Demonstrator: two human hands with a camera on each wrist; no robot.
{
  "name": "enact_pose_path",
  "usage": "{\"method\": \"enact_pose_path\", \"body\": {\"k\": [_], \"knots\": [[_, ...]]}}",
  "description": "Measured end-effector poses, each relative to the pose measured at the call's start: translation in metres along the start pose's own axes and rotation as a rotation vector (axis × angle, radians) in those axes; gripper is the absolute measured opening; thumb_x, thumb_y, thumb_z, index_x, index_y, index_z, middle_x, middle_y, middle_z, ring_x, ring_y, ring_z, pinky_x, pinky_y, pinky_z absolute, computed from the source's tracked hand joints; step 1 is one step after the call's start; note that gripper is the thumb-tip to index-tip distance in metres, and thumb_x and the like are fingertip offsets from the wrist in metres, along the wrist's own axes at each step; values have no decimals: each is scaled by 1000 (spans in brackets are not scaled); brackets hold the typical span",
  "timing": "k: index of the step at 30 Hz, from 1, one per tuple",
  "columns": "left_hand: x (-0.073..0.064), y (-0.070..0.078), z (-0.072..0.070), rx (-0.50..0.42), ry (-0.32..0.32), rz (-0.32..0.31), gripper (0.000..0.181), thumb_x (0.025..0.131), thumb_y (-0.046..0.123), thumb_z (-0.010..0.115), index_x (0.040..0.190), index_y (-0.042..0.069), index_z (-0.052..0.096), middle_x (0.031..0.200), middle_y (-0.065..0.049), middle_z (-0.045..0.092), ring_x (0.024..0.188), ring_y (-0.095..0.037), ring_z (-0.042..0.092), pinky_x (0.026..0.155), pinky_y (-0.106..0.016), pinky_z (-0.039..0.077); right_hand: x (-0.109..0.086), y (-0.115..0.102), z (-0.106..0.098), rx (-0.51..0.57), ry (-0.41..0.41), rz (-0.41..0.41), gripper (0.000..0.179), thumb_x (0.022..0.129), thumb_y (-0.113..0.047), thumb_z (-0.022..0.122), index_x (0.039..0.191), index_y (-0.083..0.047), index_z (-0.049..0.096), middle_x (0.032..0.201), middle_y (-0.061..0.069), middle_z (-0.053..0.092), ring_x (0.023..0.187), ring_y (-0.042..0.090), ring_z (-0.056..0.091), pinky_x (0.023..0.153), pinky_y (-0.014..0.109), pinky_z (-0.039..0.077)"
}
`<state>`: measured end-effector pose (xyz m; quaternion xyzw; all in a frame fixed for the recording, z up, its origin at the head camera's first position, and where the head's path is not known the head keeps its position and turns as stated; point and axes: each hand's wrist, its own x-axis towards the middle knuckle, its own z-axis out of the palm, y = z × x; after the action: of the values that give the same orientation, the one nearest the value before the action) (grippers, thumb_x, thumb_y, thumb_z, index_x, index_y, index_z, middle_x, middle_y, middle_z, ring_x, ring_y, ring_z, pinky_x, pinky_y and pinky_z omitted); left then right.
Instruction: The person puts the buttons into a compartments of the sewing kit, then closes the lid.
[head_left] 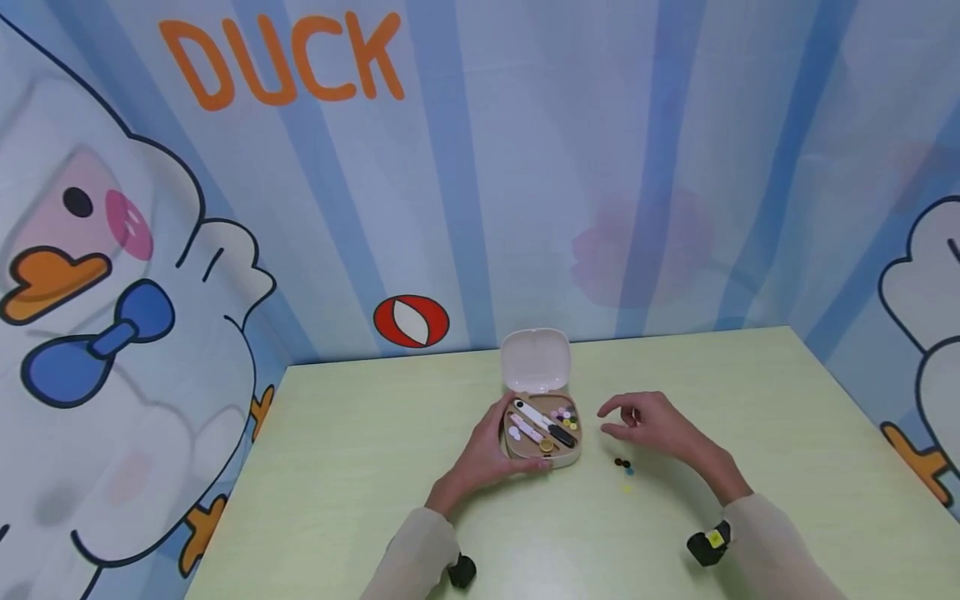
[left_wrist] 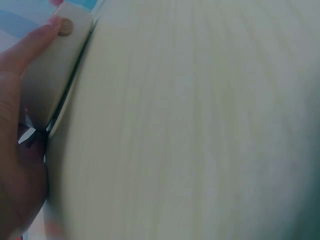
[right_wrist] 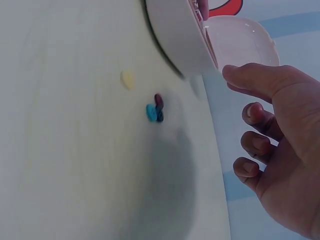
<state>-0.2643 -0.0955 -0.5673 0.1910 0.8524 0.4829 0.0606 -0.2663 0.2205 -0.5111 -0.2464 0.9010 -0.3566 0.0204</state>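
Observation:
A small white sewing box [head_left: 566, 460] stands on the table with its lid [head_left: 536, 358] raised. My left hand [head_left: 486, 450] grips it from the left, thumb along the front, by a round clasp [left_wrist: 66, 27] in the left wrist view. Inside the tan tray lie a slim white-and-black tool [head_left: 557, 431], a pinkish-white piece [head_left: 527, 427], a gold round piece [head_left: 547, 445] and several small coloured buttons [head_left: 565, 414]. My right hand [head_left: 660, 427] hovers right of the box, thumb and forefinger apart, the other fingers bent; nothing shows between them.
Loose buttons lie on the table below my right hand: two dark ones [head_left: 618, 462], a blue one [head_left: 630, 472] and a yellow one [head_left: 627, 489]. A printed curtain [head_left: 525, 167] hangs behind the pale table [head_left: 360, 450].

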Motion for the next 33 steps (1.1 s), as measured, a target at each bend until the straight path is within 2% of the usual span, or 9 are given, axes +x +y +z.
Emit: {"method": "enact_pose_path", "body": {"k": [11, 18, 24, 33], "knots": [[-2, 2, -1, 1, 4, -13, 121, 75, 52, 92, 167, 29, 17, 168, 1, 28, 153, -22, 28, 121, -52, 30, -34, 15, -2, 10, -58, -10, 14, 91, -19, 81, 102, -11, 77, 68, -11, 50, 62, 3, 43, 55, 23, 38], [-3, 3, -2, -3, 1, -15, 122, 75, 52, 92, 167, 28, 17, 169, 1, 27, 154, -22, 27, 122, -52, 29, -49, 24, 4, 9, -61, -12, 12, 88, -20, 85, 95, -18, 76, 67, -13, 49, 61, 1, 43, 58, 23, 40], [-2, 4, -2, -4, 3, -12, 122, 75, 51, 93, 167, 28, 17, 169, 1, 27, 154, -21, 27, 122, -52, 29, -53, 24, 8, 43, -52, -7, 10, 88, -18, 85, 94, -19, 77, 66, -12, 49, 61, 2, 43, 57, 23, 39], [-1, 4, -2, -4, 2, -2, 122, 75, 51, 92, 167, 27, 17, 169, 1, 28, 153, -21, 27, 122, -51, 29, -50, 21, 13, 61, -53, -41, 9, 89, -12, 83, 97, -14, 80, 69, -12, 53, 63, 2, 44, 56, 23, 39]]}}
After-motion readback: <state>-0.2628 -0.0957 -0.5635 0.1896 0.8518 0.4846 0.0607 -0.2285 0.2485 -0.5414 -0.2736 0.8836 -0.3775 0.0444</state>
